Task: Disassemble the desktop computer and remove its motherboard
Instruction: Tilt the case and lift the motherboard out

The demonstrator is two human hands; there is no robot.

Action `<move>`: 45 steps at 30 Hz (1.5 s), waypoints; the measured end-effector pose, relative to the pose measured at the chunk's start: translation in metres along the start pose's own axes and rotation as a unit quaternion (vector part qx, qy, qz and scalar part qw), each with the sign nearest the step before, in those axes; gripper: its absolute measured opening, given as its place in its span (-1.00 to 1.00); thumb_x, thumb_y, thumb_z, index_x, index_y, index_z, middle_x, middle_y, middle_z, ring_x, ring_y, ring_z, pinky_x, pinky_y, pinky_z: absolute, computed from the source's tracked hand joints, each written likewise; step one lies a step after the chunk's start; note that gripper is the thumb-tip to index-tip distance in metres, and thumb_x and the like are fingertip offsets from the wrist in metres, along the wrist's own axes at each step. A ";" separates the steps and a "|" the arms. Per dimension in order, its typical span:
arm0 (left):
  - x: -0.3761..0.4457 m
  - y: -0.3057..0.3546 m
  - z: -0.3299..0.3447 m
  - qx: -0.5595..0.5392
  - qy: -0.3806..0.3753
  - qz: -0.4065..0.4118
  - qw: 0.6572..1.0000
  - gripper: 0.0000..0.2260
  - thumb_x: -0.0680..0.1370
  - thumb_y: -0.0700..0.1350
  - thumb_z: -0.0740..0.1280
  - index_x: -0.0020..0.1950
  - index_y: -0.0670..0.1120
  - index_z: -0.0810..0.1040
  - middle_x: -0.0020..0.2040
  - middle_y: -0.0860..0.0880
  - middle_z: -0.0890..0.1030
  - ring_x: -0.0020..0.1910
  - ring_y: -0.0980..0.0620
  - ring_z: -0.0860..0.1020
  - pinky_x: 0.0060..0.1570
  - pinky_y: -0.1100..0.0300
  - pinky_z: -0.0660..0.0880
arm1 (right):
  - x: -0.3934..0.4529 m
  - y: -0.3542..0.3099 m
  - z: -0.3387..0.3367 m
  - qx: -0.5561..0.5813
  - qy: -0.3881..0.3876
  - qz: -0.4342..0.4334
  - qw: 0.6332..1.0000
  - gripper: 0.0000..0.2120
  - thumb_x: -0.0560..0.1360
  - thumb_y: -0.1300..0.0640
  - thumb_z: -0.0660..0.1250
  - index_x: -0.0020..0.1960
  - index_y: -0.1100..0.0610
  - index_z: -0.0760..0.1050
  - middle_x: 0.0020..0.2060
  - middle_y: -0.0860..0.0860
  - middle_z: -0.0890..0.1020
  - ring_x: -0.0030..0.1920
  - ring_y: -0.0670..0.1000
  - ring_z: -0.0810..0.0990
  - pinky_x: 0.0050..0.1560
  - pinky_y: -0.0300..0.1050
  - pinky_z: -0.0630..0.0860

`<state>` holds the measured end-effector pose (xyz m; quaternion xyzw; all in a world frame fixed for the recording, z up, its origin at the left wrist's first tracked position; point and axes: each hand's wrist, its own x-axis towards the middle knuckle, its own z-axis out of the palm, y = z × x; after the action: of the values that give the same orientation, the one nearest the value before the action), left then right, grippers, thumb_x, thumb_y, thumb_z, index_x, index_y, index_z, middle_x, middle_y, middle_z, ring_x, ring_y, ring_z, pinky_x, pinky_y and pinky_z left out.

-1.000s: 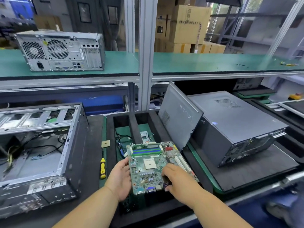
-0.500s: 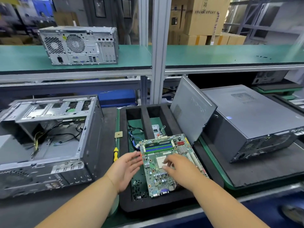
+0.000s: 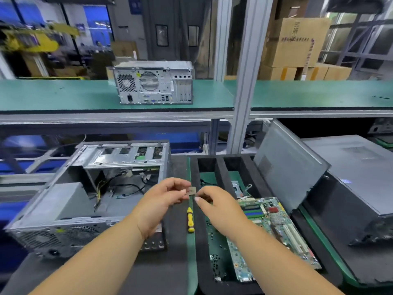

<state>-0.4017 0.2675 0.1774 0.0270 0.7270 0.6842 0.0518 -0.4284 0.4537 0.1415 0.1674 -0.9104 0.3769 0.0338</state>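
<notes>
Since the earlier frame both hands are leaving the motherboard point(image 3: 274, 228), which is now lying in the foam tray point(image 3: 202, 248) at the near right, out of the open case point(image 3: 85, 199) on the left. The left hand point(image 3: 161, 201) and right hand point(image 3: 214, 206) are meeting over the small chip point(image 3: 192, 190) by the tray's left edge, just beyond the yellow screwdriver point(image 3: 190, 219). Fingers are curling toward it; whether either is already pinching it, I cannot tell. The removal seems done. The next move is probably calling for a careful pinch on the chip's edges.
</notes>
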 end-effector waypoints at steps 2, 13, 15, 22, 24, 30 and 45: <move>-0.004 0.006 -0.027 0.037 0.022 0.017 0.999 -0.78 0.56 -0.28 0.30 0.01 0.01 0.66 0.01 -0.02 0.68 0.03 0.02 0.63 0.10 0.17 0.52 | 0.011 -0.018 0.013 0.019 0.004 0.000 1.000 -0.89 0.57 -0.06 0.25 0.01 -0.10 0.54 -0.08 -0.20 0.56 -0.04 -0.20 0.51 0.01 -0.16 0.48; -0.010 -0.028 -0.204 0.339 0.243 0.018 0.909 -0.81 0.51 -0.15 0.37 0.10 0.05 0.55 0.14 0.03 0.52 0.08 0.05 0.53 0.07 0.21 0.41 | 0.078 -0.083 0.091 -0.008 0.007 -0.034 0.999 -0.91 0.57 0.04 0.29 -0.06 -0.11 0.54 -0.10 -0.22 0.50 -0.06 -0.21 0.47 -0.02 -0.20 0.45; -0.015 -0.041 -0.230 0.418 0.302 -0.016 0.857 -0.66 0.49 -0.04 0.38 0.26 0.03 0.47 0.26 -0.03 0.42 0.17 -0.07 0.46 0.13 0.07 0.40 | 0.096 -0.087 0.097 -0.045 0.012 -0.041 0.998 -0.91 0.56 0.10 0.31 -0.01 -0.08 0.55 -0.06 -0.21 0.48 0.04 -0.17 0.45 0.05 -0.22 0.40; -0.010 -0.080 -0.247 0.569 0.262 -0.147 0.765 -0.22 0.48 0.38 0.11 0.57 0.02 -0.02 0.58 -0.17 -0.06 0.54 -0.18 -0.10 0.50 -0.07 -0.08 | 0.153 -0.082 0.102 -0.300 -0.038 -0.057 0.951 -0.39 0.46 0.05 0.37 0.46 0.06 0.27 0.44 0.02 0.27 0.40 0.12 0.22 0.39 0.02 0.23; -0.008 -0.083 -0.248 0.580 0.265 -0.130 0.759 -0.24 0.46 0.40 0.07 0.56 0.08 0.00 0.59 -0.12 -0.04 0.55 -0.15 -0.11 0.50 -0.07 -0.13 | 0.170 -0.078 0.105 -0.316 -0.074 -0.051 0.945 -0.26 0.44 0.02 0.35 0.54 0.04 0.14 0.53 0.01 0.15 0.50 0.10 0.10 0.48 0.03 0.12; -0.007 -0.084 -0.248 0.596 0.270 -0.112 0.748 -0.24 0.46 0.40 0.03 0.57 0.13 -0.08 0.59 -0.04 0.00 0.55 -0.12 -0.11 0.50 -0.08 -0.14 | 0.189 -0.061 0.127 -0.322 -0.127 0.011 0.938 -0.21 0.49 0.13 0.29 0.60 0.01 -0.06 0.58 -0.03 0.00 0.56 0.03 -0.09 0.53 -0.06 -0.05; 0.010 -0.073 -0.312 0.534 0.178 0.044 0.825 -0.41 0.45 0.17 0.33 0.47 0.15 0.30 0.52 0.09 0.17 0.49 -0.03 0.14 0.46 -0.07 0.14 | 0.128 -0.085 0.152 -0.258 -0.031 0.162 0.952 -0.26 0.49 0.36 0.15 0.59 0.09 -0.05 0.57 0.01 -0.02 0.55 0.12 -0.20 0.53 -0.03 -0.08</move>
<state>-0.4448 -0.0459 0.1225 -0.0402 0.9734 0.1835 -0.1314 -0.5108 0.2559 0.1146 0.0152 -0.9920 0.1243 -0.0143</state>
